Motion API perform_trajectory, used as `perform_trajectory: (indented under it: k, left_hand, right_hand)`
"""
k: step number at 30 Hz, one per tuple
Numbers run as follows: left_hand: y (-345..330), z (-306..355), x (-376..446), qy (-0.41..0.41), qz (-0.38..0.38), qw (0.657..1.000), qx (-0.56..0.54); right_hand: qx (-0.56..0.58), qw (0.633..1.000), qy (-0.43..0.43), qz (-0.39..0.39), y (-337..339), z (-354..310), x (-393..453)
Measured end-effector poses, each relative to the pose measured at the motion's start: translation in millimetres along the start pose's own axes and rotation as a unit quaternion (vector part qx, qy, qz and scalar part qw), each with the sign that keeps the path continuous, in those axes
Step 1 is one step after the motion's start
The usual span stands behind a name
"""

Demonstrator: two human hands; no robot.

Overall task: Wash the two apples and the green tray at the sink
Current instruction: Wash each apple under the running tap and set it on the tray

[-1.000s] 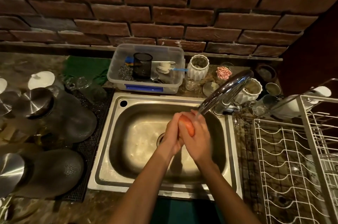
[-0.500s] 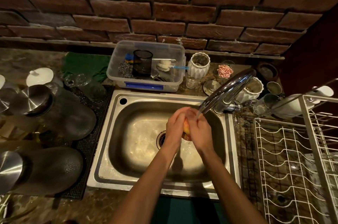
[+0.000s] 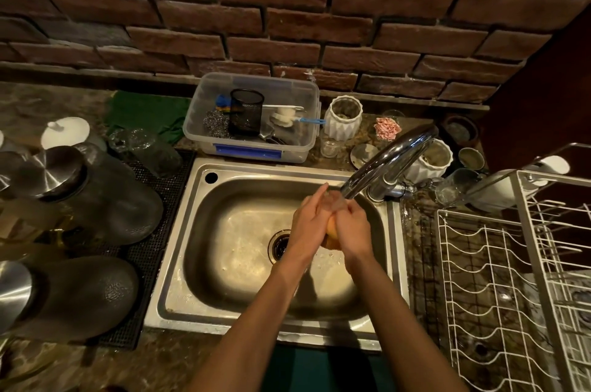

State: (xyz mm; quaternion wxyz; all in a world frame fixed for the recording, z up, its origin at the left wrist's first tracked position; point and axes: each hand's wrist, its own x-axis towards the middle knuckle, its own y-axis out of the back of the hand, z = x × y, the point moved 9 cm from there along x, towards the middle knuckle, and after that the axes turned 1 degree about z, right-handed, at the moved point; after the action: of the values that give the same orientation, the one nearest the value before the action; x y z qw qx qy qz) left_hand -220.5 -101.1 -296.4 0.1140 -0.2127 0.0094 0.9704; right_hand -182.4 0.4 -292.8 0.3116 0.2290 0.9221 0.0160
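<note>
The left hand (image 3: 308,225) and the right hand (image 3: 351,227) are pressed together over the basin, fingers of both curled round one apple (image 3: 332,229), of which only a yellow-orange sliver shows between the palms. The grip sits directly under the mouth of the tap (image 3: 388,161), where running water blurs the fingertips. Principal risk, in my judgement: the fruit is wet and round, and a rubbing motion between two wet palms could squeeze it out, dropping it into the sink (image 3: 204,231) towards the open drain (image 3: 279,246), with possible bruising and a need to rinse again. Second risk: the hands are close beneath the spout, so a raised knuckle could strike it. Third: water deflected off the hands could splash past the rim onto the wet counter on the right and the white dish rack (image 3: 499,279) beside it. The second apple and the green tray cannot be identified with confidence; a green object (image 3: 147,113) lies behind the sink to the left, next to a clear plastic box (image 3: 256,152) of scrubbers, but whether it is the tray or a cloth cannot be told.
</note>
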Motion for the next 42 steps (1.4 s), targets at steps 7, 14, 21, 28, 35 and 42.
perform_trajectory:
  k: [7, 14, 21, 28, 35, 42]
  left_hand:
    - [8, 7, -7, -0.067, 0.018, 0.996, 0.055]
    - [-8, -26, -18, 0.136, 0.010, 0.973, -0.189]
    - [1, -13, -15, 0.093, 0.007, 0.991, -0.098]
    - [4, 11, -27, -0.054, 0.055, 0.996, 0.047]
    - [16, 8, -25, -0.160, 0.054, 0.958, 0.231]
    - [29, 1, -19, -0.045, 0.124, 0.991, -0.029]
  right_hand:
    - [0.098, 0.990, -0.058, -0.088, -10, 20, 10]
    - [0.028, 0.990, 0.136, 0.027, 3, 15, -5]
    - [-0.168, 0.939, 0.301, -0.013, 12, 1, -17]
    - [0.036, 0.993, 0.113, -0.025, -1, 2, 1]
    - [0.165, 0.960, -0.169, -0.148, -24, 31, 3]
    - [0.043, 0.997, 0.038, -0.042, -23, 7, -9]
